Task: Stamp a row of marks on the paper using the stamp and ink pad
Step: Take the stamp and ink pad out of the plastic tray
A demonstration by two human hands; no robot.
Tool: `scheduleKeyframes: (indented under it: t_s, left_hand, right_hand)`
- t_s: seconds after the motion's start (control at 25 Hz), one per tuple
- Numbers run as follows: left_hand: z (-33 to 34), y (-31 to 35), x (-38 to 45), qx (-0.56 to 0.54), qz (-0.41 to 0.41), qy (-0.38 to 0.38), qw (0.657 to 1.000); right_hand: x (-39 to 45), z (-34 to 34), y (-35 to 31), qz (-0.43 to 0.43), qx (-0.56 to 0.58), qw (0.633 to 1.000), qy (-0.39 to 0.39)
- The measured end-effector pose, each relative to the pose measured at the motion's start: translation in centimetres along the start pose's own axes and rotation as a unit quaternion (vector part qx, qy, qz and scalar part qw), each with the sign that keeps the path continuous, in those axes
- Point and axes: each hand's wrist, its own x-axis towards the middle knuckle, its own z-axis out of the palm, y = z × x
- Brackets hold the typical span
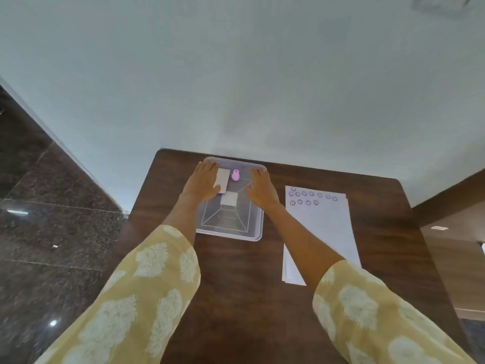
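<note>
A clear plastic tray [256,232] sits at the far middle of the brown table. In it stands a small pink stamp [235,175], a white rectangular ink pad case [223,178] to its left, and a white square piece [229,199] below them. My left hand [203,183] lies over the tray's left side, its thumb and fingers on the ink pad case; a sliver of purple shows under the case's near corner. My right hand [261,189] rests flat on the tray's right side, holding nothing. The white paper [321,232] lies to the right with two rows of round purple marks [312,197] near its top.
The table [236,271] ends at a pale wall just behind the tray. Dark polished stone floor lies to the left. Brown wooden furniture stands to the right of the table. My yellow patterned sleeves cover the near part of the table.
</note>
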Motion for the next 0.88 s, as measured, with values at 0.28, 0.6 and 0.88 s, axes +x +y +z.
scheduleKeyframes:
  t_s: [0.28,0.6,0.88]
  left_hand:
    - [2.9,-3.4,3.4,0.082,0.056,-0.096,0.990]
    - [3.8,-3.9,6.9,0.096,0.112,-0.118,0.982]
    - [4.0,-3.8,8.0,0.136,0.125,-0.149,0.971]
  right_hand:
    - [4.5,5.0,0.9,0.100,0.099,0.990,0.016]
    - [8.1,7.0,0.9,0.126,0.064,0.989,0.050]
    - [8.6,7.1,1.4,0.118,0.014,0.991,0.058]
